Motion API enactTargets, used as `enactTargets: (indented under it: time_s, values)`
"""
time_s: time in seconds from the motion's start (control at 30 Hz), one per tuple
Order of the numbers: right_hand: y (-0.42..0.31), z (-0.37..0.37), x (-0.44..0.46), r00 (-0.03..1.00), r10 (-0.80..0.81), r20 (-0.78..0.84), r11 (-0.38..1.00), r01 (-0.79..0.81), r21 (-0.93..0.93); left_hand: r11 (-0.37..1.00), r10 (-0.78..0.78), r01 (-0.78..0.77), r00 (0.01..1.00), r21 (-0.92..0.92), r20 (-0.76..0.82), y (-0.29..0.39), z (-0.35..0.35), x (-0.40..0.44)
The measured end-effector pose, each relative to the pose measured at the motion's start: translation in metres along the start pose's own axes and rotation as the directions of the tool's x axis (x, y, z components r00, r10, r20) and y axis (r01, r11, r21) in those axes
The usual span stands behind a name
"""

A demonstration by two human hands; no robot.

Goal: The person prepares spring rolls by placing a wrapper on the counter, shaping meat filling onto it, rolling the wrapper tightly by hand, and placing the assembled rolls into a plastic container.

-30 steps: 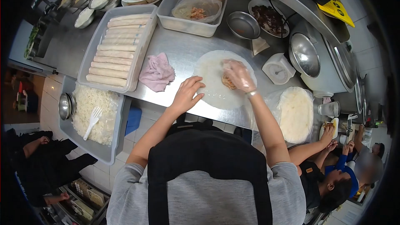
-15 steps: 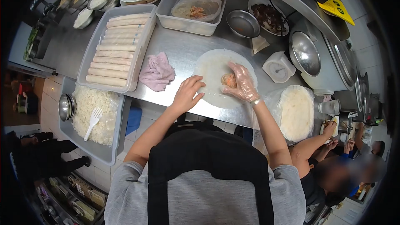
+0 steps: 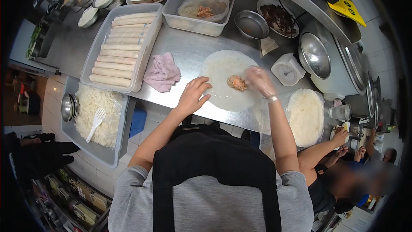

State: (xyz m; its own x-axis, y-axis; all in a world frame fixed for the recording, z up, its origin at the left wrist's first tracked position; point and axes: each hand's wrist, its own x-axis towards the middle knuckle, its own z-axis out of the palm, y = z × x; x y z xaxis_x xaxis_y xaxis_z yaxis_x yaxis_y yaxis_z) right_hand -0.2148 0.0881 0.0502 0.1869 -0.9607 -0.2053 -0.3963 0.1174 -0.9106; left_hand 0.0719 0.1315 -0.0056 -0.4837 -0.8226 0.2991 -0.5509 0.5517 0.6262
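A thin round translucent wrapper point(image 3: 223, 64) lies flat on the steel counter. Right of its centre sits a clump of orange-pink filling point(image 3: 236, 83). My left hand point(image 3: 194, 96) is bare and rests at the wrapper's left edge, fingers spread and holding nothing. Just right of the filling is my right hand point(image 3: 261, 82), in a clear plastic glove; motion blurs its fingers, and I cannot tell whether anything is in them. A crumpled pink cloth point(image 3: 162, 72) lies left of my left hand.
Several rolls fill a plastic tub point(image 3: 138, 81) at left. Behind stands a tub of bagged filling point(image 3: 195, 26). To the right are a scale point(image 3: 287, 70), a steel bowl point(image 3: 314, 56) and stacked wrappers point(image 3: 304, 118). A co-worker's arm point(image 3: 319, 152) is at lower right.
My right hand has moved off the filling to the right, leaving the clump uncovered on the wrapper. My left hand has stayed in place.
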Motion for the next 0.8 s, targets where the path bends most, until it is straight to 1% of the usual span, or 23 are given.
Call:
enactTargets:
  time_s: [0.03,0.07,0.1,0.13,0.2,0.23,0.3,0.33,0.4,0.43,0.5,0.53,0.6,0.63,0.7,0.73,0.8]
  values:
    - [0.005,0.005,0.003,1.000,0.000,-0.003,1.000,0.000,-0.002,1.000,0.003,-0.003,1.000,-0.001,-0.001,0.000,0.000,0.000]
    - [0.012,0.016,0.007,0.999,-0.044,-0.025,0.972,0.037,-0.231,1.000,0.000,0.000,1.000,0.002,0.005,0.000,0.000,0.000]
    - [0.007,0.023,0.009,0.995,-0.093,-0.033,0.891,0.068,-0.449,1.000,-0.006,0.006,1.000,0.006,0.009,0.001,0.000,0.000]
    - [-0.001,0.020,0.008,0.995,-0.097,-0.029,0.889,0.073,-0.452,1.000,-0.008,0.008,1.000,0.007,0.003,0.001,-0.001,0.001]
    - [-0.017,0.011,0.003,0.955,-0.285,-0.083,0.864,0.219,-0.454,1.000,0.011,-0.011,1.000,0.019,0.014,0.002,-0.001,0.000]
    - [-0.007,0.015,0.006,0.955,-0.285,-0.076,0.863,0.221,-0.454,1.000,0.005,-0.005,1.000,0.019,0.011,0.002,-0.001,-0.001]
    - [0.019,0.029,0.015,0.850,-0.526,-0.016,0.688,0.414,-0.596,1.000,0.012,-0.013,1.000,0.017,0.016,0.002,-0.002,0.000]
    - [0.015,0.037,0.013,0.848,-0.530,-0.012,0.685,0.420,-0.596,1.000,0.010,-0.011,1.000,0.020,0.010,0.001,-0.002,0.001]
    - [0.012,0.056,0.003,0.765,-0.640,0.069,0.513,0.493,-0.703,0.999,0.027,-0.027,1.000,0.024,-0.002,0.002,-0.002,-0.001]
    - [0.012,0.058,0.002,0.764,-0.641,0.077,0.511,0.500,-0.699,0.999,0.019,-0.019,1.000,0.026,-0.006,0.002,-0.001,-0.001]
    - [0.013,0.060,0.002,0.820,-0.538,0.194,0.462,0.479,-0.746,0.998,0.029,-0.028,1.000,0.049,-0.007,0.002,-0.001,-0.001]
    - [0.018,0.059,0.007,0.821,-0.538,0.193,0.464,0.479,-0.745,0.998,0.029,-0.028,1.000,0.049,-0.005,0.002,-0.001,-0.001]
    - [0.021,0.055,0.016,0.843,-0.472,0.256,0.550,0.509,-0.662,0.998,0.019,-0.019,1.000,0.064,0.008,0.003,0.001,-0.001]
    - [0.017,0.052,0.013,0.844,-0.472,0.256,0.551,0.509,-0.661,0.998,0.018,-0.019,1.000,0.064,0.009,0.004,0.003,-0.002]
    - [0.003,0.047,0.007,0.808,-0.569,0.155,0.641,0.553,-0.533,0.987,0.044,-0.041,0.999,0.155,-0.020,0.009,0.001,-0.001]
    - [0.002,0.044,0.004,0.805,-0.572,0.159,0.638,0.558,-0.530,0.987,0.042,-0.037,0.999,0.159,-0.024,0.013,-0.001,0.000]
    - [0.005,0.030,-0.003,0.806,-0.586,0.085,0.636,0.522,-0.568,0.950,0.053,-0.034,0.997,0.311,-0.054,0.022,-0.004,-0.001]
